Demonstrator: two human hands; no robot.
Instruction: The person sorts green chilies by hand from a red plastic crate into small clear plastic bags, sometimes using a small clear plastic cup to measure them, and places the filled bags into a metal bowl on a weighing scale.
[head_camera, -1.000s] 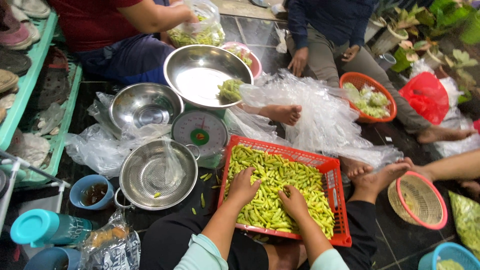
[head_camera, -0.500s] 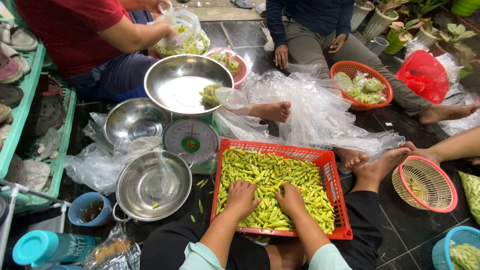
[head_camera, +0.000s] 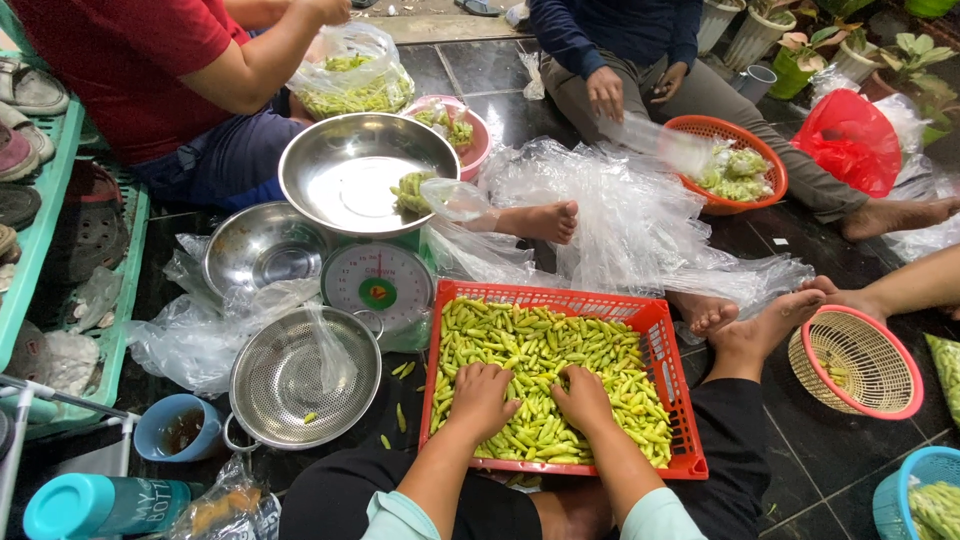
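A red plastic crate (head_camera: 672, 328) on the dark tiled floor is full of small green and yellow chilli peppers (head_camera: 540, 345). My left hand (head_camera: 480, 398) and my right hand (head_camera: 585, 398) lie side by side, palms down, on the peppers at the crate's near edge. The fingers of both curl into the pile, and I cannot see whether they hold any. My legs in black trousers frame the crate.
A kitchen scale (head_camera: 377, 282) carries a steel bowl (head_camera: 345, 180) behind the crate. A steel colander (head_camera: 300, 378) and a second steel bowl (head_camera: 262, 252) stand to the left. Clear plastic bags (head_camera: 620, 225) lie beyond. Other seated people, an orange basket (head_camera: 735, 165), a pink basket (head_camera: 858, 362), a blue mug (head_camera: 180, 428).
Both my hands slid toward me over the peppers to the crate's near edge. The person in red lifted a bag of peppers higher.
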